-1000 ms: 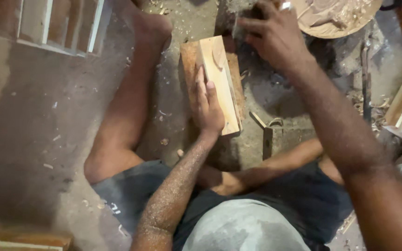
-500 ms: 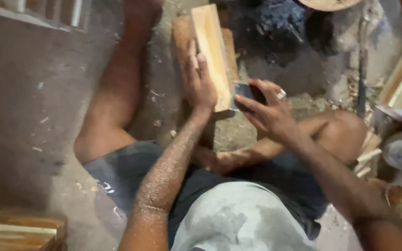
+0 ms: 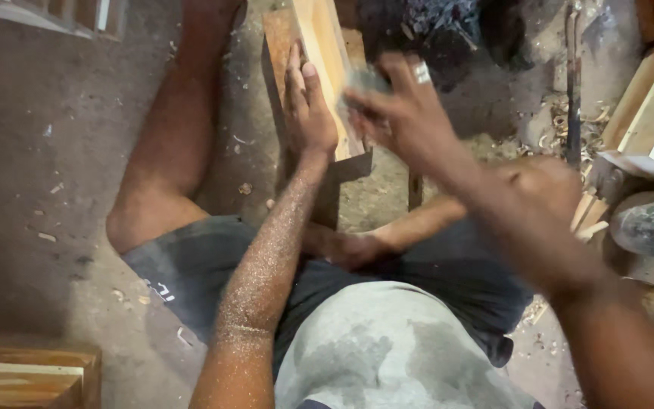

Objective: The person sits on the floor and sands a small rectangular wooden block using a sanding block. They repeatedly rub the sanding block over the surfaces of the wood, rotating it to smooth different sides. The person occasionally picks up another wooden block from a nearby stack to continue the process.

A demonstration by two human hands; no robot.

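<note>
**Pale wood held flat for hand sanding**

Pale, freshly cut wood is the work here: a light wooden board (image 3: 325, 68) lies on a darker wooden block (image 3: 281, 83) on the dusty floor, between the seated person's legs. The left hand (image 3: 308, 110) presses flat on the board's near end, fingers together and stretched along the grain, pinning it down. The right hand (image 3: 403, 113) hovers just beside the board's right edge, blurred, its fingers closed around a small greyish pad (image 3: 365, 79) that looks like sandpaper, though the blur makes that uncertain. A ring (image 3: 422, 73) shows on one finger.

By the look of it, the step in hand is rubbing the board's surface smooth. The next move would call for the pad to be laid flat on the wood and stroked along the grain while the left hand keeps the piece from sliding.

The left forearm runs straight up from the body, dusted with fine sawdust; the right arm comes in from the lower right, bent at the wrist. Wood shavings (image 3: 569, 129) lie on the floor to the right.
</note>
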